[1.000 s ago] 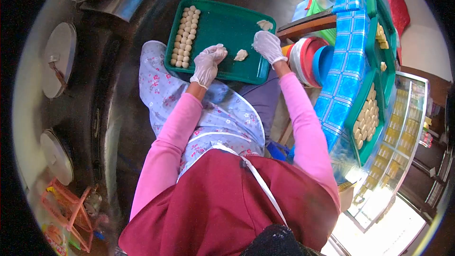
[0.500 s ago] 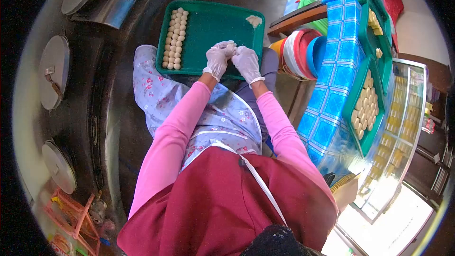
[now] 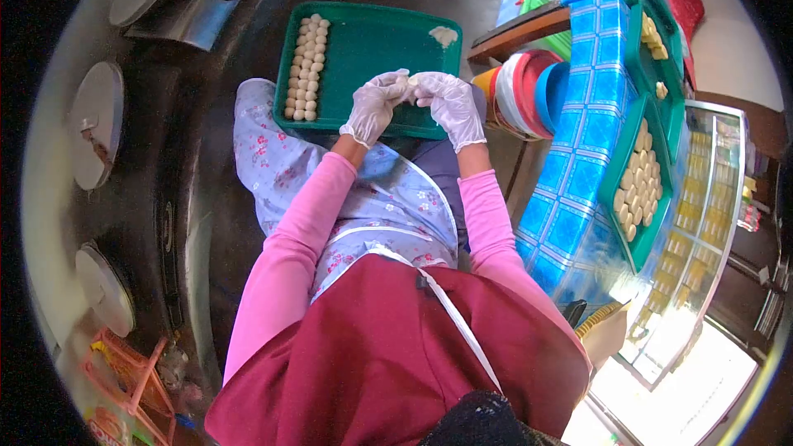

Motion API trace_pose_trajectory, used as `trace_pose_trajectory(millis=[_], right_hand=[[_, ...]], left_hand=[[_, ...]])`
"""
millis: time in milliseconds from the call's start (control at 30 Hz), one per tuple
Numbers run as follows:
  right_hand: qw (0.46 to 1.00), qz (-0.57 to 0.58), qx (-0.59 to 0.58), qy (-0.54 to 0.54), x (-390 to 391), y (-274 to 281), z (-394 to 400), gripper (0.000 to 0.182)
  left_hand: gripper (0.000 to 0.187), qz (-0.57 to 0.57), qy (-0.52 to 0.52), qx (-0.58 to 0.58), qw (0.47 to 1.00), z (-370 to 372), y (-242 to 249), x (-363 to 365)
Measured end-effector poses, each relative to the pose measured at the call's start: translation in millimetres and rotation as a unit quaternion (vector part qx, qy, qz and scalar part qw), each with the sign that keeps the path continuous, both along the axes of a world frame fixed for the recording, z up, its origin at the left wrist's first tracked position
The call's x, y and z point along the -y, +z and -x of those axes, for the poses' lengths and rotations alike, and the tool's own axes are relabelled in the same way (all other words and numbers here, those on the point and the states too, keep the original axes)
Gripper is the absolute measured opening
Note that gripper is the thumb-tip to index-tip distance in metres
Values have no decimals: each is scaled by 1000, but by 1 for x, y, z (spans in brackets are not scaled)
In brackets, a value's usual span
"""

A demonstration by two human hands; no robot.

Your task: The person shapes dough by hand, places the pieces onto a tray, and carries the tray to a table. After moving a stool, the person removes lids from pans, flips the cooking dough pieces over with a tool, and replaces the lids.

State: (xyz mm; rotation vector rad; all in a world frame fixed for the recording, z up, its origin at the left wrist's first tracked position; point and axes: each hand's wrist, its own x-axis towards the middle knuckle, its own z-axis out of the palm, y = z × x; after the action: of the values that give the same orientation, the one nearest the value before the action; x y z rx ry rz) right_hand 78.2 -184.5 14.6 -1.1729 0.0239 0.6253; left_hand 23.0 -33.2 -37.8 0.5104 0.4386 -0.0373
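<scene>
My left hand (image 3: pixel 377 105) and my right hand (image 3: pixel 452 107), both in thin white gloves, meet over the near side of a green tray (image 3: pixel 372 45). Pinched between their fingertips is a small piece of pale dough (image 3: pixel 412 81); the fingers partly hide it. Rows of small round dough balls (image 3: pixel 307 70) sit close together along the tray's left side. At its far right corner lies a flat, ragged lump of dough (image 3: pixel 444 36).
To the right, a table with a blue checked cloth (image 3: pixel 562 177) carries more green trays, one with flattened pale dough pieces (image 3: pixel 636 182). Stacked tubs (image 3: pixel 529 95) stand beneath it. Round lids (image 3: pixel 95 125) lie at left, above an orange plastic rack (image 3: pixel 132 376).
My hands have drawn slightly apart at the wrists, the right one shifting rightward and turning. The dough piece shows between the fingertips. The tray and its dough balls stay put.
</scene>
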Motion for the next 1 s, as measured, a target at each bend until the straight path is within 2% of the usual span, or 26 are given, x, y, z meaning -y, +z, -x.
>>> trace_pose_trajectory(millis=[100,200,300,400,500,600,700,800,900,1000], right_hand=[[999,32,34,9,-9,-8,2,20],[989,114,80,45,-9,-13,0,21],[981,180,77,3,-16,-10,3,24],[996,82,2,15,-20,3,4,21],[993,111,23,37,-18,3,0,18],[985,158,64,26,-20,3,1,15],[959,194,206,-3,-24,5,13,9],[891,190,412,9,-21,7,12,9],[914,193,357,4,-20,4,12,10],[913,252,321,-13,-22,-1,9,12]], left_hand=[[29,-21,-15,6,1000,9,20,-7],[29,-71,-63,-28,995,11,23,-16],[24,-45,-59,-25,997,13,26,-17],[32,-56,-90,37,994,12,19,-18],[32,-72,-91,49,992,12,24,-18],[26,-89,-76,15,993,15,30,-17],[19,1,-33,-22,999,13,19,-14],[16,99,-4,-39,994,9,11,-17],[17,59,-7,-53,997,10,8,-12],[20,-18,21,-6,1000,16,8,2]])
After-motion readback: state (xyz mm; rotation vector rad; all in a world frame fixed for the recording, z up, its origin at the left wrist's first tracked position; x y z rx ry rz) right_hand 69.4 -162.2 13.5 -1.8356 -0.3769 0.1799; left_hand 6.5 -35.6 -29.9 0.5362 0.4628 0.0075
